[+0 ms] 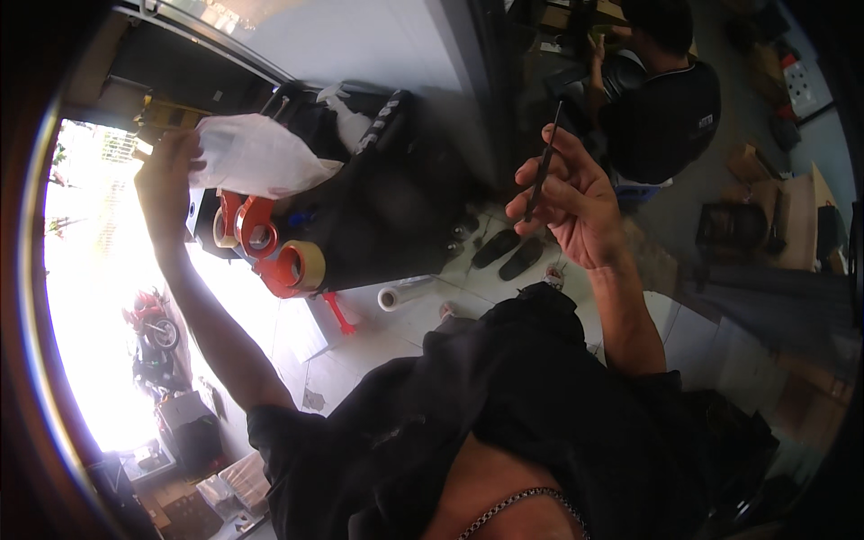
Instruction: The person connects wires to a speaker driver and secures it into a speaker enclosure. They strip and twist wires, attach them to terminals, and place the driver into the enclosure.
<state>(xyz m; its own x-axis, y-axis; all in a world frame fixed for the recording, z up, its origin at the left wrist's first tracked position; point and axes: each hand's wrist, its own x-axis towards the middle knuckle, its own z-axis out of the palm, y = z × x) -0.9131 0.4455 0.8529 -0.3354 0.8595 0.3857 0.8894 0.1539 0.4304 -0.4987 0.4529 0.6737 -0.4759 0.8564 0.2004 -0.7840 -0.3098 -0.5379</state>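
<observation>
At the upper left, my left hand (168, 166) is raised with its fingers closed on the edge of a thin white plastic bag (261, 155). The bag hangs out to the right over a black table (387, 216). My right hand (576, 198) is lifted at right of centre. Between its thumb and fingers stands a slim black tool (543, 171) with a thin shaft pointing up, much like a small screwdriver; its exact kind is not clear. Below the bag, red tape dispensers (286, 272) with rolls of tape lie at the table's left end.
A co-worker in a dark shirt (661, 117) sits at the upper right. A pair of dark slippers (509, 256) and a roll of clear film (405, 293) lie on the tiled floor, near a red object (339, 315). A bright doorway with a motorbike (160, 333) is at left.
</observation>
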